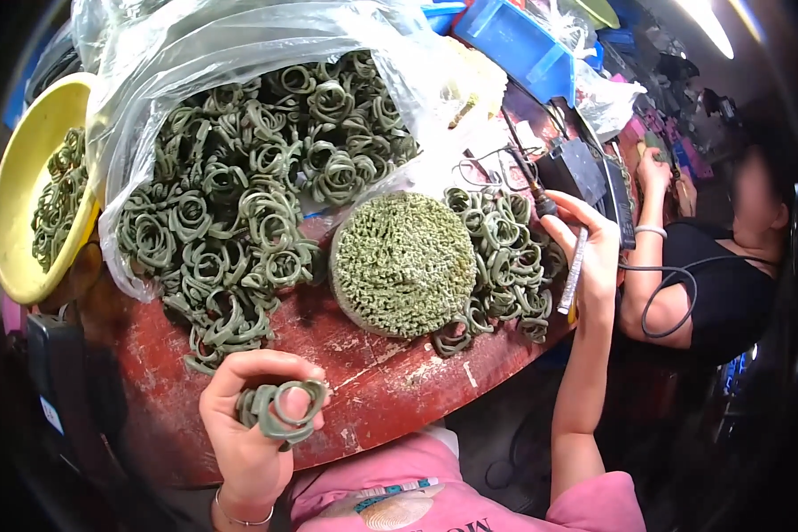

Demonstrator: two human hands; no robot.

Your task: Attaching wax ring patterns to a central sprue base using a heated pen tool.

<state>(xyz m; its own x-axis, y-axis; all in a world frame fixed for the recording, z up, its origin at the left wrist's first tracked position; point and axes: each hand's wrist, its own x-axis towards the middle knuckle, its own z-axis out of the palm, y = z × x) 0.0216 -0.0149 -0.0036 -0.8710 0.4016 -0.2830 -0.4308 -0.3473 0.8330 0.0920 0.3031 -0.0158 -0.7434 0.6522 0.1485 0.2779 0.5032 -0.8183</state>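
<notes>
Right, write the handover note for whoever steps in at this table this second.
Left hand: gripping one green ring piece, held up over the near edge of the red table.
Right hand: holding a pen-shaped corded tool at the table's right side.
Done: a round green disc of packed pieces sits mid-table.
Left: loose rings spill from the clear plastic bag; a smaller ring pile lies right of the disc; more sit in the yellow bowl.

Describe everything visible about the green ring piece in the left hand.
The green ring piece looks like dull olive wax or plastic: a few looped bands joined side by side, one open loop facing the camera. The left hand pinches it between thumb and fingers above the worn red table, apart from the piles of similar rings behind it.
</notes>
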